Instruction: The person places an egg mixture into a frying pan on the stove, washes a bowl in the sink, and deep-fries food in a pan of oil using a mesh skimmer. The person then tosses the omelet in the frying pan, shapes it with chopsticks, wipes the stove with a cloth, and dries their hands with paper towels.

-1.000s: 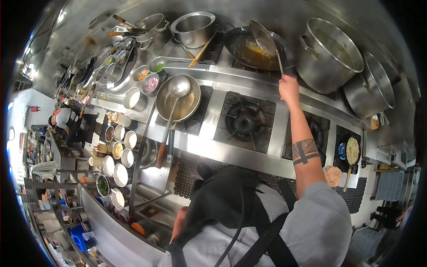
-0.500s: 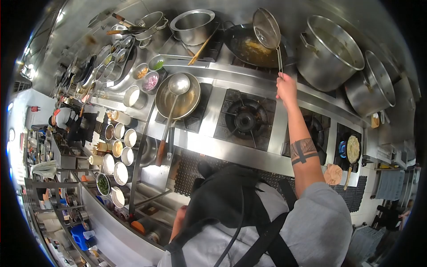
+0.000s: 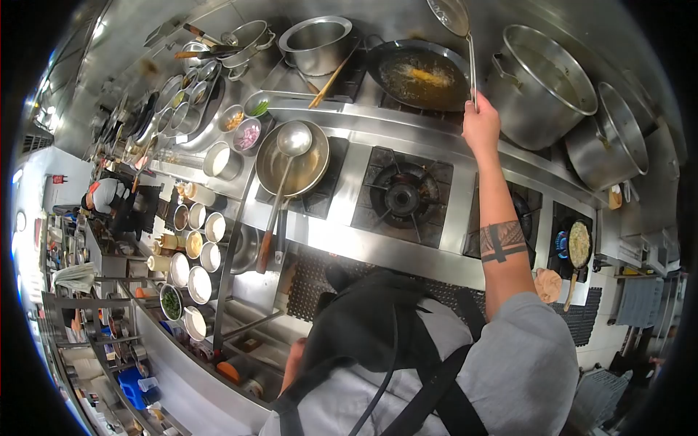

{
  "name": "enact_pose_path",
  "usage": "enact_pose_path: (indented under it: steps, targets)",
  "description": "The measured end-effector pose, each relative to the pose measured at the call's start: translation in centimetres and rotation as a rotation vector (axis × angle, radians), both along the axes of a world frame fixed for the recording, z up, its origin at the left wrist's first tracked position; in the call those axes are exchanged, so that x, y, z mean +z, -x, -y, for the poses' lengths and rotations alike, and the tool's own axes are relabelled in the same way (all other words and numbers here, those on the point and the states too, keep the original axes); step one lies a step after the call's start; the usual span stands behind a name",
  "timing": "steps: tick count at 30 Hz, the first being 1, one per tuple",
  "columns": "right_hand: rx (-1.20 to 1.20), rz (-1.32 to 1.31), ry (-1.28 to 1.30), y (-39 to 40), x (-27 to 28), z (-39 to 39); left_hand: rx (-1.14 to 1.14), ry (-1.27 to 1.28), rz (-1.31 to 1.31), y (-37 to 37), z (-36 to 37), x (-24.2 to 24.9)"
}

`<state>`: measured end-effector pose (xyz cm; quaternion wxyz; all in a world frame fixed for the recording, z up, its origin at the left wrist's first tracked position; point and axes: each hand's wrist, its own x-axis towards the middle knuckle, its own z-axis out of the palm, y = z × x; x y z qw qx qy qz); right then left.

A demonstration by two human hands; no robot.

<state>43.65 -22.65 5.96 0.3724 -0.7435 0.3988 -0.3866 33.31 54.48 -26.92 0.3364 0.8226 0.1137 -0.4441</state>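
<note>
My right hand (image 3: 481, 125) is closed round the handle of a mesh strainer (image 3: 449, 14), which is raised above the back right rim of a black wok (image 3: 392, 91). Golden food (image 3: 429, 77) bubbles in dark oil inside the wok. Low beside the dark apron, my left hand (image 3: 297, 352) shows only in part; its fingers are hidden. A steel ladle (image 3: 294, 139) rests in a wide pan (image 3: 320, 163) on the front left burner, its wooden handle hanging over the stove's edge.
Large stockpots (image 3: 542, 94) stand right of the wok. Far right, a small pan (image 3: 579, 244) with food sits over a blue flame. Bare burner grates (image 3: 402, 194) lie in front. Several containers (image 3: 200, 285) line the left. Another person (image 3: 109, 195) bends at the far left.
My right hand has moved up and slightly right, lifting the strainer away from the wok. The golden food and bubbling oil now show more fully.
</note>
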Motion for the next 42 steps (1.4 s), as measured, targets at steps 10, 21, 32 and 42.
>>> enact_pose_path:
  steps: [10, 21, 32, 42]
  targets:
    - [0.055, -0.270, -0.220, 0.2, -5.0, -0.3, -0.169, 0.048, 0.020, -1.5, 0.8, -0.2]
    - [0.037, -0.298, -0.244, 0.1, -5.6, -0.5, -0.100, 0.128, 0.044, -2.2, -0.9, -2.1]
    - [0.050, -0.342, -0.242, -0.6, -6.4, 0.5, -0.034, 0.104, -0.010, -2.3, -0.6, -1.7]
    - [-0.050, -0.245, 0.030, 0.0, -3.1, 4.1, -0.012, 0.113, 0.008, -0.7, -0.9, -0.8]
